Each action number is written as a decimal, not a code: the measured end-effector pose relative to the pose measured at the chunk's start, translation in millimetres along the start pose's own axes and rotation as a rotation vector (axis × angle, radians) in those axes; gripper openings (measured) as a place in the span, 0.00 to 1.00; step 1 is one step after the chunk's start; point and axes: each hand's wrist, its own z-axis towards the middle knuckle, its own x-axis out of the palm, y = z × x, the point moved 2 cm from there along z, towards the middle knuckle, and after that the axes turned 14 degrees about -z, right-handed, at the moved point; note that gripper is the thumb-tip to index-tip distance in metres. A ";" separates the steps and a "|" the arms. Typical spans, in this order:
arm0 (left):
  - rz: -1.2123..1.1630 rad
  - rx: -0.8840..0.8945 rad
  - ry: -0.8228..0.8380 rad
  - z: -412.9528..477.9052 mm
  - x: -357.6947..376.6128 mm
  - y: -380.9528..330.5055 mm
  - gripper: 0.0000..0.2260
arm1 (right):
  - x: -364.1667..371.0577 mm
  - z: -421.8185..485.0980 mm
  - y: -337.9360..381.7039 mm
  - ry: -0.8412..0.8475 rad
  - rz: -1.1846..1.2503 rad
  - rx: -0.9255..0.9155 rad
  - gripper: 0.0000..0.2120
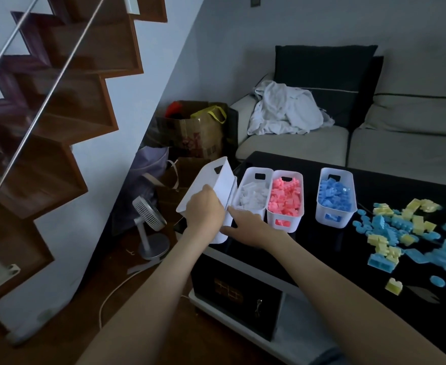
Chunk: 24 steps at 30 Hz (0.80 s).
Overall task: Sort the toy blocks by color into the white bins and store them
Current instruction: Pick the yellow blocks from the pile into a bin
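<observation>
Now my left hand grips a tilted empty white bin off the table's left edge, while my right hand rests on its near side, fingers extended rather than clenched. Beside it stand the bin of white blocks, touching the pink bin, and the blue bin apart to the right. Loose yellow and light-blue blocks lie further right. I judge I'm fetching a bin for them; next it needs setting upright near that pile.
</observation>
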 end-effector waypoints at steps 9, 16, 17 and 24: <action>0.106 0.248 -0.139 -12.0 -14.8 -41.2 0.07 | -42.9 -20.4 -18.6 -0.688 -0.046 0.064 0.34; 0.021 0.719 -0.131 -42.0 5.1 -109.4 0.09 | -104.2 -87.0 -87.0 -0.705 -0.402 0.029 0.13; -0.042 0.773 -0.091 -48.0 11.9 -118.7 0.09 | -110.9 -103.1 -98.7 -0.645 -0.433 0.043 0.09; -0.304 1.013 0.221 -103.2 75.0 -206.1 0.14 | -111.4 -240.8 -186.1 -0.350 -0.470 0.309 0.06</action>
